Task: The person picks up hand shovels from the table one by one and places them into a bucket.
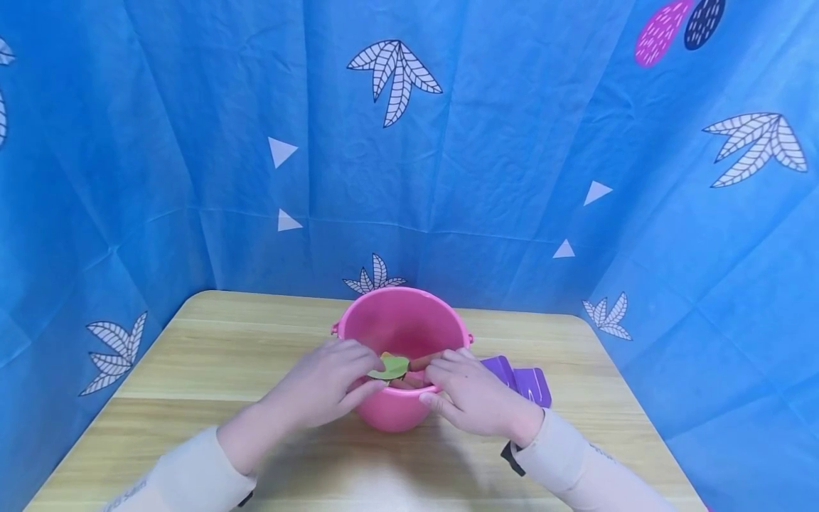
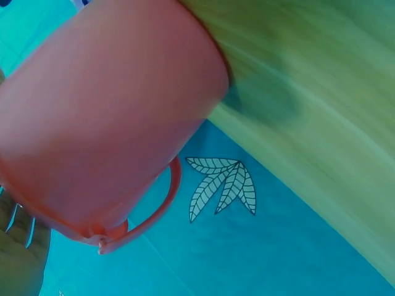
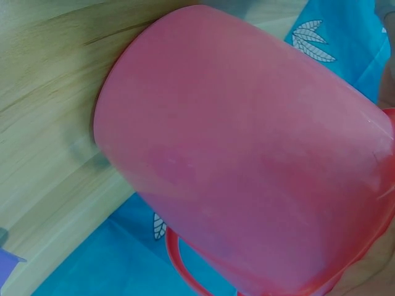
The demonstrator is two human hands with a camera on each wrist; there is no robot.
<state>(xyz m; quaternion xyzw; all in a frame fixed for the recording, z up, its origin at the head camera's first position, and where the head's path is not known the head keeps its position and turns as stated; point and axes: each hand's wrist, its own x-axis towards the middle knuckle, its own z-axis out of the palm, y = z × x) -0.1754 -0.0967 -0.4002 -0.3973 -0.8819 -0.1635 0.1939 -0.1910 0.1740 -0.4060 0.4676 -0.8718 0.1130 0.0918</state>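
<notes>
A pink bucket (image 1: 397,416) stands upright on the wooden table. My left hand (image 1: 335,380) reaches over its near left rim, thumb and fingers about a flat green piece (image 1: 395,367) at the bucket's mouth. Over the near right rim, my right hand (image 1: 476,391) has its fingers bent inside and its thumb outside, gripping the bucket's edge. Brown stick-like pieces (image 1: 422,363) show inside, by the right fingertips. Each wrist view is mostly filled by the bucket's outer wall (image 2: 117,117), with its handle (image 2: 163,206) hanging beyond; the bucket's contents are hidden there.
Two flat purple packets (image 1: 533,386) lie on the table (image 1: 256,334) just right of the bucket, partly behind the right hand. A blue cloth (image 1: 499,142) with leaf and triangle prints hangs behind the table and along both sides.
</notes>
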